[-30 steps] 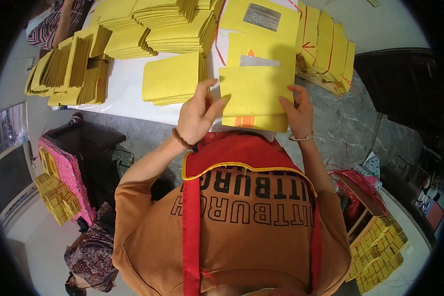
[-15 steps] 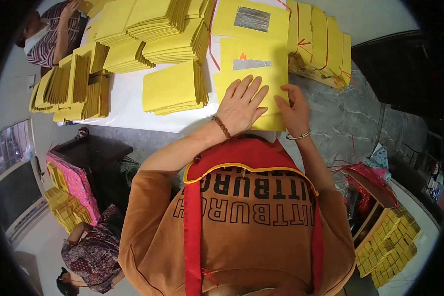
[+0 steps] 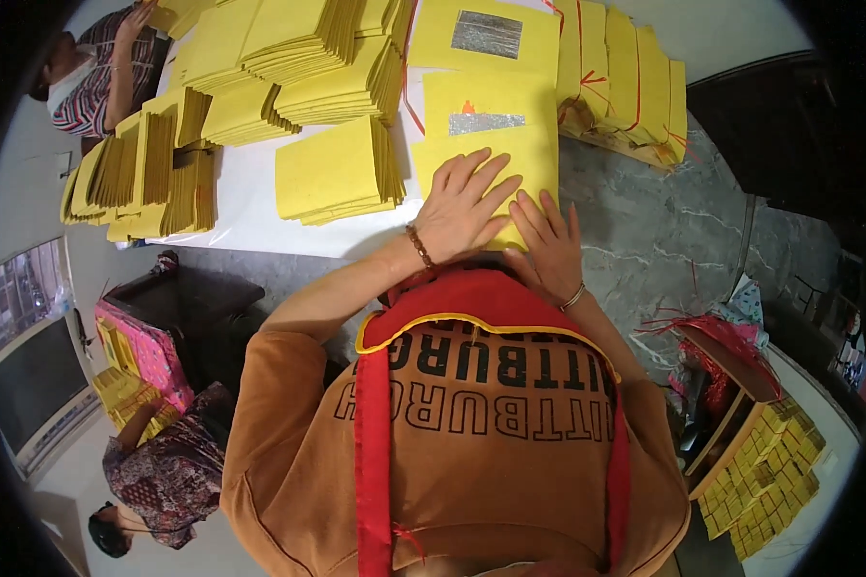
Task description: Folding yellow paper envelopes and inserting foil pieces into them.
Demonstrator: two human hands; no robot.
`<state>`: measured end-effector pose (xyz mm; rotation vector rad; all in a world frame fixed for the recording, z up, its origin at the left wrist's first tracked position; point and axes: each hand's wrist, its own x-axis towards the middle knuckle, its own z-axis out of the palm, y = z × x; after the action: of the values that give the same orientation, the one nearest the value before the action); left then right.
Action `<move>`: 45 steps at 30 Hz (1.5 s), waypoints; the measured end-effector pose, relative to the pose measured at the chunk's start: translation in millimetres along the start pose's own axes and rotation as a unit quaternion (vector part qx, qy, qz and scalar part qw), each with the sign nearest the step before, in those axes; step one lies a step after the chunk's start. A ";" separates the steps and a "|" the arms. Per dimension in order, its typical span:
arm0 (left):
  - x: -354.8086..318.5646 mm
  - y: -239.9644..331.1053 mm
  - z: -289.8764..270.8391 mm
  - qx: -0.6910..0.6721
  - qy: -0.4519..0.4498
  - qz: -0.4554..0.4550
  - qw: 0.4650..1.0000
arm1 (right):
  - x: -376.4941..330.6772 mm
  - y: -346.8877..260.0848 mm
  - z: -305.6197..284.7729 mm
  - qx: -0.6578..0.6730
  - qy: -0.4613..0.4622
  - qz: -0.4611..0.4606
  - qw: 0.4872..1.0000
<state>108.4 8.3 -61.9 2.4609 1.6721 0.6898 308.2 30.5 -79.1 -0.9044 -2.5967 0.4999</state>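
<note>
Both hands lie flat, fingers spread, gripping nothing: the left hand (image 3: 467, 204) and right hand (image 3: 547, 240) press the near edge of a square yellow paper sheet with a silver foil strip (image 3: 491, 135), on the white table (image 3: 250, 197). Just left sits one thick yellow paper stack (image 3: 337, 171); beyond, a second foil-patched yellow sheet (image 3: 486, 34).

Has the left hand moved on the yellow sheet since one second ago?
Yes. The left hand went from the yellow sheet's left edge onto its face, lying flat beside the right hand.
</note>
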 end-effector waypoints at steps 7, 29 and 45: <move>5.7 -0.5 -11.9 0.038 -0.019 0.048 0.998 | 3.7 18.6 -3.0 0.310 0.012 0.021 0.950; -42.6 -72.7 -119.3 0.132 0.132 0.056 0.981 | 38.3 -45.5 -28.0 0.537 0.170 0.124 0.817; -153.4 -147.4 -74.4 -0.036 0.058 -0.091 0.994 | 151.4 -120.5 147.0 0.556 0.066 0.235 0.795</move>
<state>-95.0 -84.3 -90.5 2.2242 1.8479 0.8667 70.6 8.3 -125.2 -1.0028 -1.4185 1.7435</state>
